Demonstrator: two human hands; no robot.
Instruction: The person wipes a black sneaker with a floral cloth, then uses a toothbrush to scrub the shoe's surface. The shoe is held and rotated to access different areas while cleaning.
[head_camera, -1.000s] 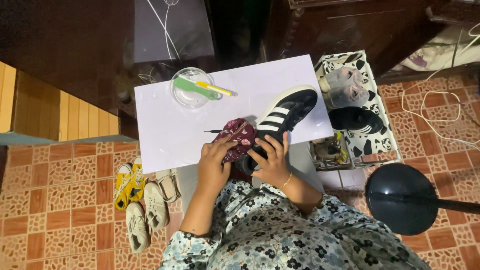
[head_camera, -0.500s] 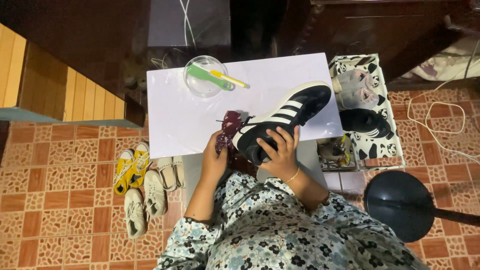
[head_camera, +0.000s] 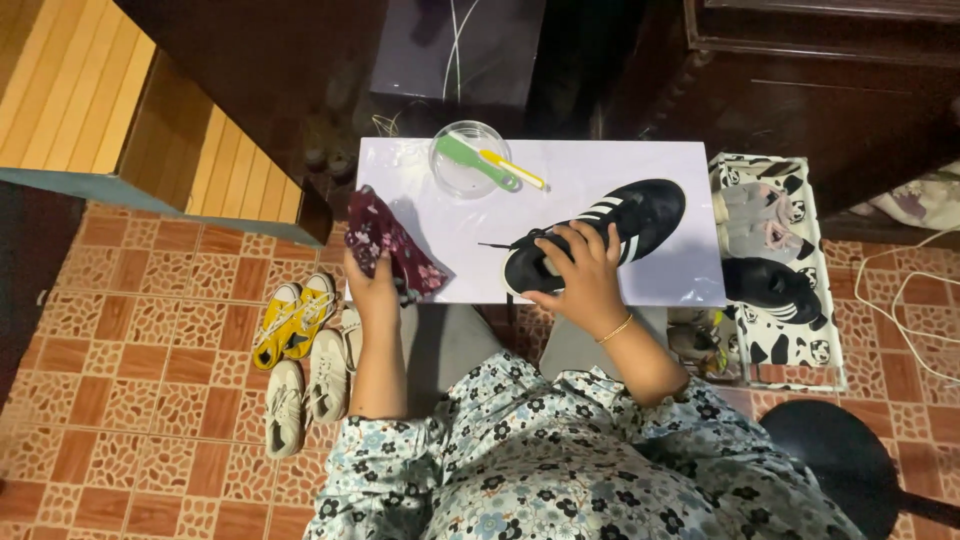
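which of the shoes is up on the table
The black striped shoe under the right hand. The yellow pair and white pair sit on the floor.

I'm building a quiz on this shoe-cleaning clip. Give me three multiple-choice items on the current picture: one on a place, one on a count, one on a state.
1. Where is the glass bowl?
A. on the floor by the yellow shoes
B. at the far edge of the white table
C. in the patterned box

2. How many brushes lie across the bowl?
A. two
B. none
C. four

3. What is the right hand doing?
A. hanging free
B. holding the cloth
C. pressing on the black shoe

Answers:
1 B, the bowl sits on the tabletop on the side away from the person.
2 A, a green brush and a yellow brush rest on it.
3 C, its fingers lie over the shoe's opening, while the left hand holds the dark red cloth.
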